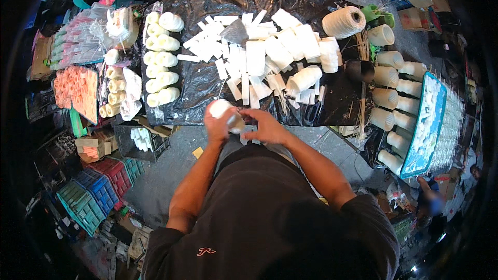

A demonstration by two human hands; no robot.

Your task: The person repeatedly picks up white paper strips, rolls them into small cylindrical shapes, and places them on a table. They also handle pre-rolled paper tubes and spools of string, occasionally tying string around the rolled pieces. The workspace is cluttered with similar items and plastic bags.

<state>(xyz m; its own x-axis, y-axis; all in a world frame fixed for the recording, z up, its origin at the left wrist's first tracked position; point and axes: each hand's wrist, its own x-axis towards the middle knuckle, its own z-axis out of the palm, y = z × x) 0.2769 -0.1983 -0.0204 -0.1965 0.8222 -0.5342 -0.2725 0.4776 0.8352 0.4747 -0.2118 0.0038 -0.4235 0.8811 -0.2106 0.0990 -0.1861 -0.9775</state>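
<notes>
Just off the near edge of the black-covered table, my left hand [217,124] is wrapped round a white, waxy-looking cylinder [221,108]. My right hand [268,128] is at the cylinder's right end, its curved fingers and thumb on either side of it; slight blur hides the exact contact. A thin strand rises from near the cylinder. Beyond my hands lies a heap of flat white strips [244,67] and blocks, with a dark grey wedge-shaped piece [236,32] on top. A whitish roll [304,80] lies at the heap's near right, beside thin straw-coloured sticks [280,93].
Cream rolls [165,79] stand in rows on the table's left. A twine spool [343,22] lies at the far right. More pale cylinders [385,76] line the right side, beside a blue-edged tray [426,124]. Plastic crates [106,184] stand on the floor at left.
</notes>
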